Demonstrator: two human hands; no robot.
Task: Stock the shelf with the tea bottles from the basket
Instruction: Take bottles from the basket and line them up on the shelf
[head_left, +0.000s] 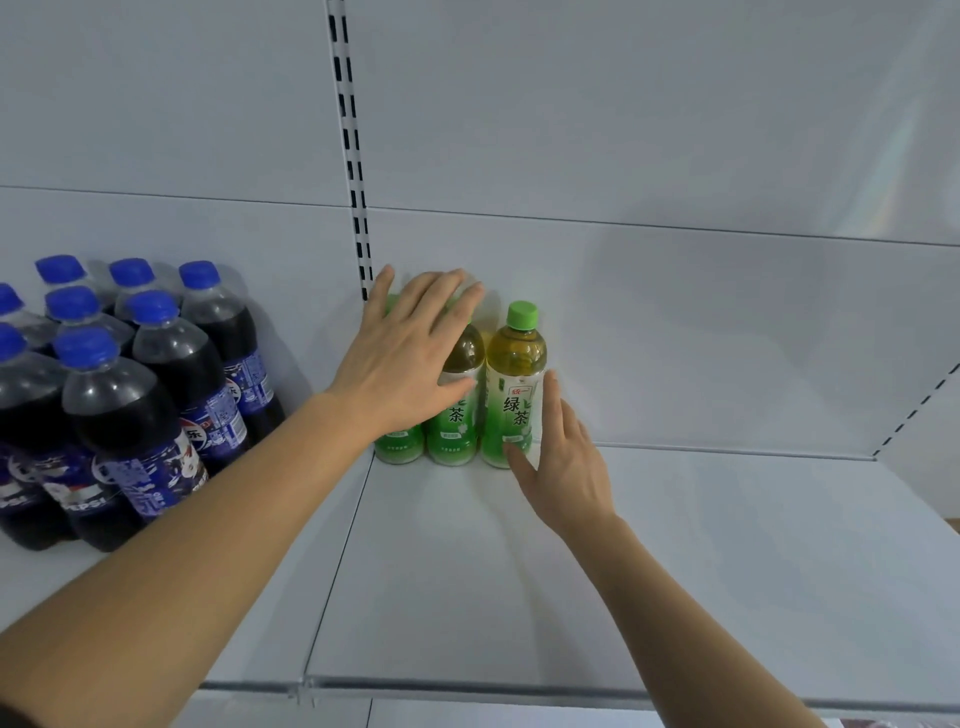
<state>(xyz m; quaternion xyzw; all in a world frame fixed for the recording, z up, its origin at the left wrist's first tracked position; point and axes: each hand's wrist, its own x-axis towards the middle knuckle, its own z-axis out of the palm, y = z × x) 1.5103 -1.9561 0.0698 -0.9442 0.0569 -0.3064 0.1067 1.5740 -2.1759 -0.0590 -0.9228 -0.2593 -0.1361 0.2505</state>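
Three green-capped plastic green tea bottles (511, 384) stand upright in a touching row at the back of the white metal shelf (467, 571), just right of the slotted upright post (353, 156). So three are stocked; the basket is out of view, so how many remain I cannot tell. Left hand (400, 358) lies flat, fingers straight, over the tops of the two bottles nearest the post, hiding their caps. Right hand (563, 462) is released too, straight fingers touching the side of the bottle farthest from the post, nudging the row square, I'd judge. Left of the post: eight blue-capped dark cola bottles (130, 395) counted, clustered together.
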